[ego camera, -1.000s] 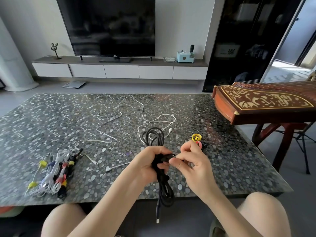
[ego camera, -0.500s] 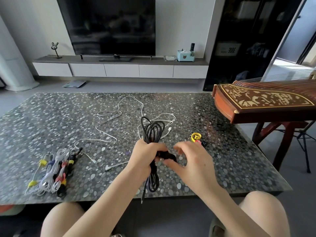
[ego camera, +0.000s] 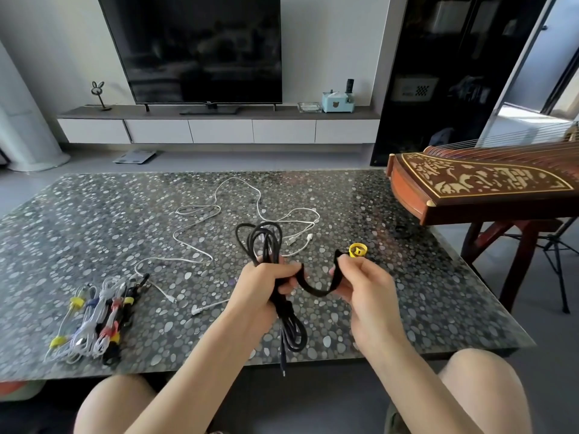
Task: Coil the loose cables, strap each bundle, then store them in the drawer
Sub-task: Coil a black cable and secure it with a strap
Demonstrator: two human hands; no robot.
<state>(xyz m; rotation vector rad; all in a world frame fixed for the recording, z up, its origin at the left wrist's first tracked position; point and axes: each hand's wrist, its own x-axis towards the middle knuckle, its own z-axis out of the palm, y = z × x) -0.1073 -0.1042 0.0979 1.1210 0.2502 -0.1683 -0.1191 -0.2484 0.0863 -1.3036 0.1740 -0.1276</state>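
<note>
Gripping one coiled black cable [ego camera: 268,245], the left hand [ego camera: 260,286] squeezes its middle. The right hand [ego camera: 366,283] pinches one black strap [ego camera: 313,291]. One yellow strap roll [ego camera: 357,249] sits on the worktop [ego camera: 438,292].

Table [ego camera: 438,308]: dark top, pale pebble pattern, front edge near the knees. Loose white cables [ego camera: 200,211] sprawl over the middle, plugs toward the front. 1 pile of strapped bundles [ego camera: 94,317] front-left, white and black, with yellow, red and blue ties. 1 yellow strap roll [ego camera: 357,249] right of centre. Small dark item [ego camera: 400,230] near the right edge, can't identify.
</note>
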